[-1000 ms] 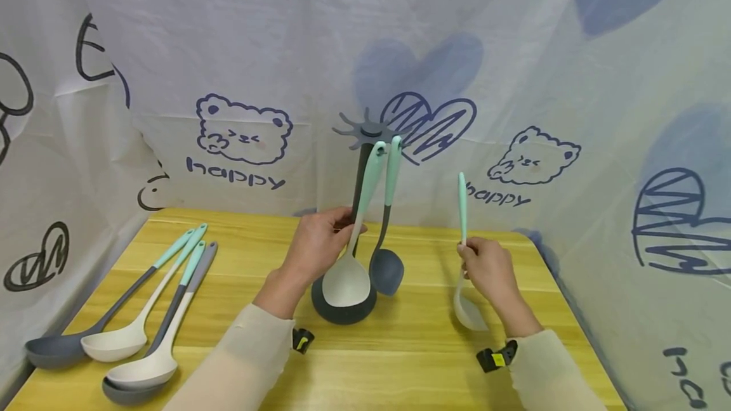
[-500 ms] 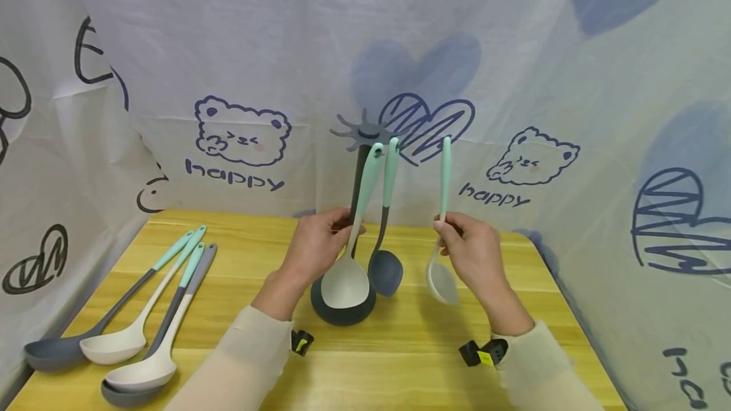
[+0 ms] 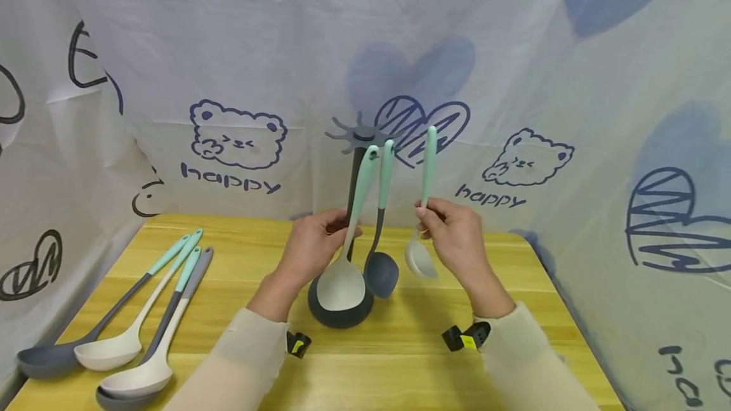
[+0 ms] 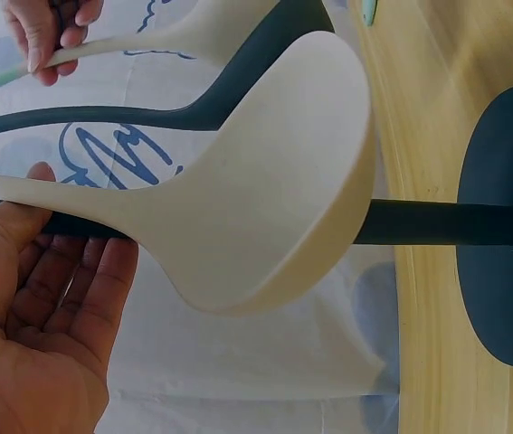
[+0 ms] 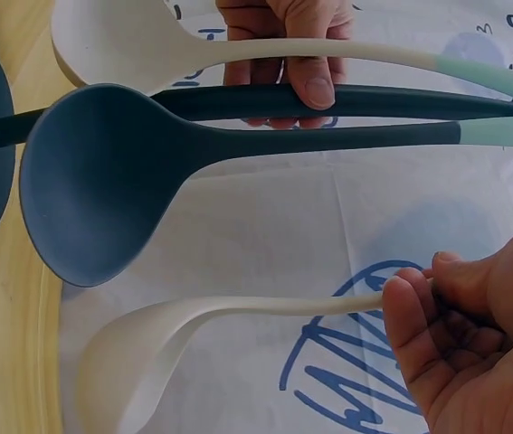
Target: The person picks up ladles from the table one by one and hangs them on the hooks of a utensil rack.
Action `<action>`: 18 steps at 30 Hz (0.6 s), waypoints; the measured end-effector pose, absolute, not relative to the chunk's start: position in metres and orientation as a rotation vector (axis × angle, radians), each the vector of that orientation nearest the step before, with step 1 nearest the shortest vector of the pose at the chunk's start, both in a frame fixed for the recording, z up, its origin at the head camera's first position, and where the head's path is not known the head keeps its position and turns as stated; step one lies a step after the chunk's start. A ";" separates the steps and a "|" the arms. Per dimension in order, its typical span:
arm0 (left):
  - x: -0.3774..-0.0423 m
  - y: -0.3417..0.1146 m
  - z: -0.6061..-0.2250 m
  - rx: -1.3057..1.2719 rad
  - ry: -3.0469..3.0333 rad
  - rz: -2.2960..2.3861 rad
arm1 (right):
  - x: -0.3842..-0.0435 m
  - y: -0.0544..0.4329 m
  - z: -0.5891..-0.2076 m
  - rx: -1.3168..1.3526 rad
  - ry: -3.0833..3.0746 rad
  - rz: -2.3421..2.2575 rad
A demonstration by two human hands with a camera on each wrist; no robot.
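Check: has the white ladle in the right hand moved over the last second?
Yes: the white ladle has moved left and up against the striped heart printed behind it.

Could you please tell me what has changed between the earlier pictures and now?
In the head view, the right hand moved left and up, bringing its white ladle nearer the stand. Nothing was newly grasped or released. The left hand still grips the stand; the hanging ladles and four ladles on the table stayed put.

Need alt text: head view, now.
Right hand holds a white, mint-handled ladle beside a dark utensil stand gripped by the left hand. Two ladles hang from the stand; four other ladles lie at left on a yellow table.
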State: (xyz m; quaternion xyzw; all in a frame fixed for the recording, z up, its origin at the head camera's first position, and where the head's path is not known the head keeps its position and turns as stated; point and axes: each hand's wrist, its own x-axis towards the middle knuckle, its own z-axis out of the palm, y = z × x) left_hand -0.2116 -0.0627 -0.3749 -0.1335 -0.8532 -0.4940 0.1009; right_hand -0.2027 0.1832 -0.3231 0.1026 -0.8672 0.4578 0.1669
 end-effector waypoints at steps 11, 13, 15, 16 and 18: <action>-0.210 -0.063 -0.376 -0.404 -2.501 -1.447 | -0.210 0.174 -0.322 0.306 -2.477 1.328; -0.210 -0.062 -0.376 -0.408 -2.499 -1.463 | -0.211 0.172 -0.321 0.312 -2.484 1.319; -0.210 -0.062 -0.376 -0.414 -2.494 -1.478 | -0.211 0.171 -0.319 0.322 -2.491 1.306; -0.210 -0.062 -0.376 -0.416 -2.492 -1.483 | -0.211 0.170 -0.318 0.327 -2.494 1.305; -0.210 -0.062 -0.376 -0.421 -2.488 -1.483 | -0.211 0.169 -0.318 0.336 -2.499 1.297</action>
